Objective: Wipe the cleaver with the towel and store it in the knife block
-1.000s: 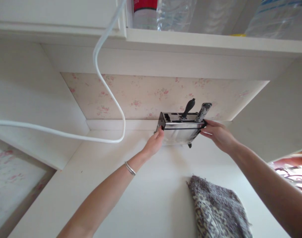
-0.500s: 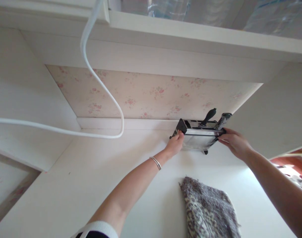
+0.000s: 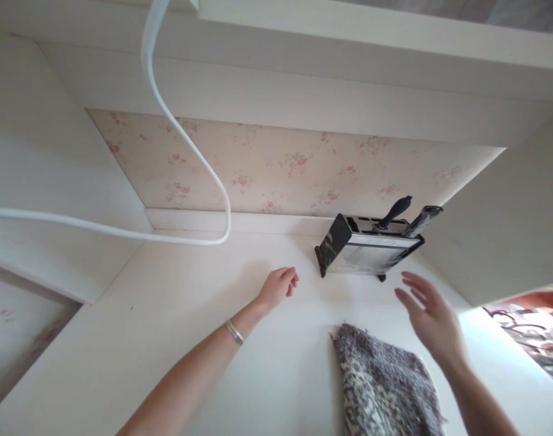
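Observation:
A metal knife holder [image 3: 371, 249] with black ends stands on the white counter [image 3: 221, 339] in the back right corner, against the flowered wall. Two handles stick up from it, one black [image 3: 395, 211] and one silver-grey [image 3: 422, 219]. My left hand [image 3: 277, 287] hovers over the counter to the left of the holder, fingers loosely curled, holding nothing. My right hand [image 3: 430, 321] is in front of the holder, fingers spread and empty. Neither hand touches the holder.
A grey patterned cloth [image 3: 385, 387] lies on the counter in front of my right hand. A white hose [image 3: 185, 151] loops down from above and runs off to the left. A white shelf edge [image 3: 349, 30] overhangs the counter. White side walls close in the nook.
Both hands have let go of the knife holder and pulled back toward me. The holder now stands alone in the corner.

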Motion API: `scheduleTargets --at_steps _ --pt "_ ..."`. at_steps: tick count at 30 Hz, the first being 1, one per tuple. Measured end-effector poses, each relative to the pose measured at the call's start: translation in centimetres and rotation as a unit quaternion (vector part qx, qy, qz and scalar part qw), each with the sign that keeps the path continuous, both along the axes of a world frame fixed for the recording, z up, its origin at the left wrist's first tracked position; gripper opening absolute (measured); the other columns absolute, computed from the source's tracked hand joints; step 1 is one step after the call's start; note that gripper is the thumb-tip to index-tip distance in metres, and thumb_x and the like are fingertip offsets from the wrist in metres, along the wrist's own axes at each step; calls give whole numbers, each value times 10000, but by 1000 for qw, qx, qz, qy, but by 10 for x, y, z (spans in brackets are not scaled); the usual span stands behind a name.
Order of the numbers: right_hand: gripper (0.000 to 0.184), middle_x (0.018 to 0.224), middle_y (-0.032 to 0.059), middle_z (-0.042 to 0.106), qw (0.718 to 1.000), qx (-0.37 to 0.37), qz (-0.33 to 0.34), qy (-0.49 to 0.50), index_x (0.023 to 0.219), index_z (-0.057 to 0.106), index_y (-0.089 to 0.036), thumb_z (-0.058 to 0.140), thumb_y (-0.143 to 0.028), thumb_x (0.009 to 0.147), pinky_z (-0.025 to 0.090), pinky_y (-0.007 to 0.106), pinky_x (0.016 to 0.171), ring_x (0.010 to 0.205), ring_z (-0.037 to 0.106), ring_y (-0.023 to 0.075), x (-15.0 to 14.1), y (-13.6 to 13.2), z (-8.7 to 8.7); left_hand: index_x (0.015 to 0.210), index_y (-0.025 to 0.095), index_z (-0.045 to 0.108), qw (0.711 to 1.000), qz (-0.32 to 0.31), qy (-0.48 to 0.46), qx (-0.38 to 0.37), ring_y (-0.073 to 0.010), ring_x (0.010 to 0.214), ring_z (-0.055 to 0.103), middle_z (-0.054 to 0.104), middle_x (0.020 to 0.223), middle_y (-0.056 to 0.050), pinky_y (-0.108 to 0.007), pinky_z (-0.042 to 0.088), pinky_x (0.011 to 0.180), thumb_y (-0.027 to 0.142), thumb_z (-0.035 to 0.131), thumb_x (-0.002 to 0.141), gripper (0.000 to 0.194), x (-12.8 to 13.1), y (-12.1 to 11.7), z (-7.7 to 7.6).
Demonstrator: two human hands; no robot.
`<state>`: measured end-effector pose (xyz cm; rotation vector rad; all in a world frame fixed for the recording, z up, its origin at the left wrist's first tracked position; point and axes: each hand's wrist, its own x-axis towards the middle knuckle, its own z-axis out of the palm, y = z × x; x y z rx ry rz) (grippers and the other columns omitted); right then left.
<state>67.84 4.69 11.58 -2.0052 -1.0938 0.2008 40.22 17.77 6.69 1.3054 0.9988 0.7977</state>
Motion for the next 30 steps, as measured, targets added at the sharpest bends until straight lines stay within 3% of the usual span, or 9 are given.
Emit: scheduleTargets --at_steps 2,4,6,8,13,19,22,26,30 --pt "489 1313 98 526 996 -69 20 -54 1214 535 -304 463 -567 808 463 519 881 1125 544 350 -43 -31 -27 562 202 407 997 68 23 -27 -79 407 304 353 477 68 -228 242 424 491 468 809 385 -36 -17 -11" --pt "583 1430 104 399 974 -177 45 -131 1301 466 -318 431 -613 800 321 694 936 1226 438 415 -81 -56 -55 544 224 273 990 122 40 -53 -73 405 190 226 471 85 -239 154 409 498 462 800 421 -68 -33 -20" --pt "639 1484 103 307 951 -243 46 -186 1359 408 -312 372 -632 807 206 788 915 1317 293 442 -106 -70 -80 551 233 217 986 139 46 -74 -71 416 147 177 477 89 -247 117 413 504 485 786 447 -94 -48 -27" --pt "663 1494 92 289 933 -273 35 -232 1392 370 -286 314 -626 825 129 779 958 1360 228 399 -114 -75 -96 550 232 211 986 134 37 -95 -69 416 140 167 472 90 -247 108 418 508 500 784 463 -113 -59 -32" --pt "615 1471 33 347 914 -273 73 -292 1404 353 -284 247 -566 869 130 634 1073 1361 284 271 -66 -68 -105 538 226 231 985 115 -7 -130 -63 402 147 182 453 91 -242 111 419 514 502 793 470 -134 -73 -39" --pt "604 1427 46 424 906 -267 99 -312 1366 416 -288 298 -581 852 216 597 1064 1318 360 285 29 -48 -107 542 223 236 992 75 15 -101 -70 414 145 174 457 87 -249 109 427 535 488 798 476 -136 -75 -38" --pt "624 1414 85 435 902 -265 93 -327 1347 440 -247 331 -592 839 164 630 1060 1323 335 318 38 -33 -98 543 221 247 994 65 29 -81 -80 433 152 179 475 80 -254 125 440 541 471 807 471 -137 -76 -38" --pt "554 1361 134 479 925 -172 82 -330 1289 482 -176 276 -505 894 64 629 1073 1317 325 332 -25 -7 -77 548 217 271 997 37 59 -37 -102 475 205 216 507 62 -268 157 472 534 430 834 456 -138 -81 -39" --pt "382 1034 78 656 961 -103 234 -109 1028 596 -225 321 -471 926 431 391 880 981 587 249 -145 11 -72 535 214 265 996 7 92 19 -117 512 237 228 525 51 -276 184 508 538 408 843 470 -135 -83 -36"
